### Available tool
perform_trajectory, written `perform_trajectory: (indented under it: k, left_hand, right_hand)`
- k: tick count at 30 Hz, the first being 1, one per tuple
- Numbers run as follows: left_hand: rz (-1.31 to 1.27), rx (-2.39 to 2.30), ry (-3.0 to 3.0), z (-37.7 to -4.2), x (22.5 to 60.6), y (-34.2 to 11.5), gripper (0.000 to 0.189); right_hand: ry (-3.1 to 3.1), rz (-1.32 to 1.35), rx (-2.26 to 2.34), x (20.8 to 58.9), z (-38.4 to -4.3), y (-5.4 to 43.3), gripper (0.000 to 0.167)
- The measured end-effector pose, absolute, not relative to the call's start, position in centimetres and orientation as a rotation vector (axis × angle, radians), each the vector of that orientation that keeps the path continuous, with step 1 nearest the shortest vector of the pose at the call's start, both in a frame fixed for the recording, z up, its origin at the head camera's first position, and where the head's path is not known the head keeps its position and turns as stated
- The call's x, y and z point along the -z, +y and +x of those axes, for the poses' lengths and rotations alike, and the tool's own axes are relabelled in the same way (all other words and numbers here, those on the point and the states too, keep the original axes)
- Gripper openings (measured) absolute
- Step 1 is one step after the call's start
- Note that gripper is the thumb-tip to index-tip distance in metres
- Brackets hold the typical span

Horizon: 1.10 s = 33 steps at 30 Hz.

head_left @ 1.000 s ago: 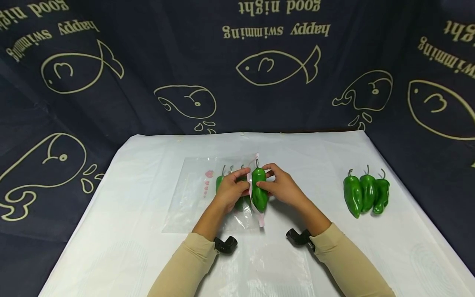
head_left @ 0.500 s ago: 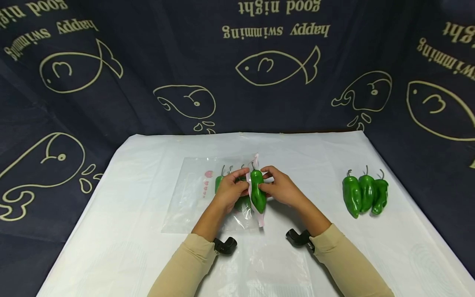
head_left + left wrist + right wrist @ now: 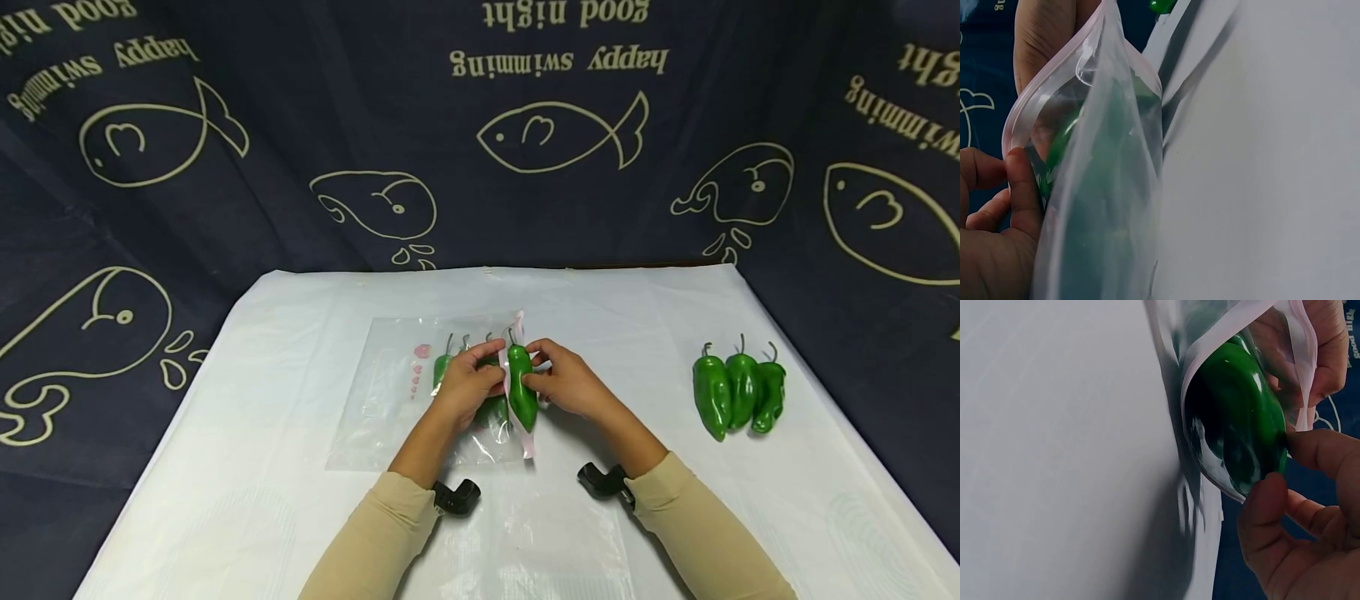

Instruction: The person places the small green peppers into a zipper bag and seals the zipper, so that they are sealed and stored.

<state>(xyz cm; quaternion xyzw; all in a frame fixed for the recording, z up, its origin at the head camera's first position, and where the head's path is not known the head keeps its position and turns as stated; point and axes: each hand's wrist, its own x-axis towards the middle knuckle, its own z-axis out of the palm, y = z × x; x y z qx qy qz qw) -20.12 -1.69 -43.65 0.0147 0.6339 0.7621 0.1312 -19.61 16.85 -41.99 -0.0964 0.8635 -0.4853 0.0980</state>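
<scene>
A clear zip bag point(image 3: 375, 417) with a pink sealing edge and printed pink hearts lies in the middle of the table, its mouth facing right. Several green peppers point(image 3: 441, 367) show inside it, partly behind my left hand point(image 3: 465, 383). That hand pinches the upper side of the bag's mouth between thumb and fingers, holding it apart, as the left wrist view shows. At the mouth, my right hand point(image 3: 566, 379) holds a glossy green pepper point(image 3: 522, 396) by thumb and fingertips. In the right wrist view, this pepper point(image 3: 1241, 400) sits partly within the pink-edged opening.
Three more green peppers point(image 3: 742, 392) lie side by side on the right of the white-covered table point(image 3: 637, 308). Another clear plastic sheet or bag point(image 3: 562, 533) lies flat near the front, between the forearms. A dark printed curtain point(image 3: 420, 100) hangs behind.
My right hand has brought the pepper slightly left, against the bag's pink edge, and the pepper has turned a little. My left hand stays in place on the bag.
</scene>
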Motion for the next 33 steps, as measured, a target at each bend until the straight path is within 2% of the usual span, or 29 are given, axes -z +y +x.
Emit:
perform_trajectory:
  k: [24,33]
  left_hand:
    - [0.049,-2.197,1.860,-20.18,43.45,-1.80,0.056]
    - [0.096,-2.206,1.848,-20.10,43.10,-1.71,0.057]
  right_hand:
    - [2.416,-0.264,1.531,42.39,-20.09,16.11,0.037]
    - [2.369,-0.274,1.559,42.45,-20.20,15.93,0.040]
